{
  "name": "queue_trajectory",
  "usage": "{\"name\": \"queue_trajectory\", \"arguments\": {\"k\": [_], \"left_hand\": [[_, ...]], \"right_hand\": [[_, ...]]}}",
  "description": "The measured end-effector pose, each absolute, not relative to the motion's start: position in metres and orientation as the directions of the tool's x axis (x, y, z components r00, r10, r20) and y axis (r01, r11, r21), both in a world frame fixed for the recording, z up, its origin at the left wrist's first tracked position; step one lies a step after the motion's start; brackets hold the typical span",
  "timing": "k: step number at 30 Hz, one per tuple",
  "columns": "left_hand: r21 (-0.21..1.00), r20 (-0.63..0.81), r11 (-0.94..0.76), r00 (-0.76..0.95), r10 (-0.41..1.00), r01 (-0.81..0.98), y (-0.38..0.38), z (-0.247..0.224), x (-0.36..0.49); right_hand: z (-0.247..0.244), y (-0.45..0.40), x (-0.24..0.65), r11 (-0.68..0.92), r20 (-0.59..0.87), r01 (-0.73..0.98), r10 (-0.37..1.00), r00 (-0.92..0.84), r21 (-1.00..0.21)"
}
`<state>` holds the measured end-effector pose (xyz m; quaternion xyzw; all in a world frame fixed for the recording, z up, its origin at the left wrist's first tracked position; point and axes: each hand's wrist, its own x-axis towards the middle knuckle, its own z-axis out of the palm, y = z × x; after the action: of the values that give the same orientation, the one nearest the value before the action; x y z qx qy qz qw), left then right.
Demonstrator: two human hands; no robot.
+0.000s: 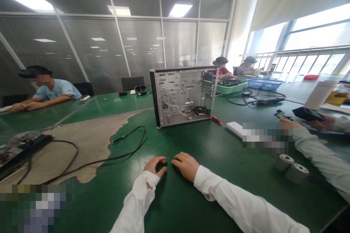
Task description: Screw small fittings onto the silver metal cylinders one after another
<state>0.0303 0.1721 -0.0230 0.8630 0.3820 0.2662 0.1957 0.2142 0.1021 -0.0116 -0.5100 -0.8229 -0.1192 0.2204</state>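
Nothing started: your left hand (154, 165) and right hand (186, 165) rest on the table (207, 196), fingers loosely curled, holding nothing. Open computer case (184, 95) stands untouched beyond them, screwdriver (218, 120) beside it.

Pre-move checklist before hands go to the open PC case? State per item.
1. Left hand empty, resting on the table: ok.
2. Right hand empty, resting on the table: ok.
3. PC case upright, side open toward the hands: ok.
4. Table between hands and case bare: ok.
5. Screwdriver lies right of the case, untouched: ok.
6. Case unplugged: cannot tell.
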Motion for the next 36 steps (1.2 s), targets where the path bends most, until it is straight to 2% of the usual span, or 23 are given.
{"name": "queue_trajectory", "arguments": {"k": [12, 15, 18, 21, 24, 27, 31, 36], "left_hand": [[0.537, 0.339, -0.655, 0.575, 0.745, 0.532, 0.173, -0.024, 0.029], [0.533, 0.361, -0.67, 0.577, 0.733, 0.518, 0.174, -0.025, 0.028], [0.528, 0.369, -0.674, 0.575, 0.73, 0.516, 0.175, -0.027, 0.028], [0.525, 0.366, -0.674, 0.577, 0.73, 0.519, 0.176, -0.029, 0.028], [0.528, 0.358, -0.669, 0.577, 0.734, 0.524, 0.177, -0.031, 0.028], [0.537, 0.359, -0.668, 0.576, 0.734, 0.516, 0.179, -0.033, 0.029], [0.539, 0.378, -0.675, 0.571, 0.729, 0.504, 0.18, -0.035, 0.028], [0.542, 0.381, -0.679, 0.576, 0.724, 0.495, 0.18, -0.036, 0.027]], "right_hand": [[-0.011, 0.093, 0.222, 0.471, 0.44, 0.882, 0.789, -0.43, 0.018], [-0.005, 0.068, 0.243, 0.417, 0.415, 0.908, 0.821, -0.393, 0.034], [0.002, 0.034, 0.291, 0.254, 0.437, 0.967, 0.869, -0.233, 0.012], [0.007, -0.006, 0.364, 0.002, 0.534, 1.0, 0.845, 0.005, -0.013], [0.007, -0.049, 0.437, -0.362, 0.675, 0.931, 0.677, 0.292, -0.039], [0.003, -0.085, 0.485, -0.589, 0.727, 0.808, 0.556, 0.404, 0.002], [-0.012, -0.105, 0.507, -0.662, 0.637, 0.749, 0.587, 0.5, 0.022], [-0.025, -0.102, 0.512, -0.656, 0.571, 0.753, 0.599, 0.562, -0.053]]}}
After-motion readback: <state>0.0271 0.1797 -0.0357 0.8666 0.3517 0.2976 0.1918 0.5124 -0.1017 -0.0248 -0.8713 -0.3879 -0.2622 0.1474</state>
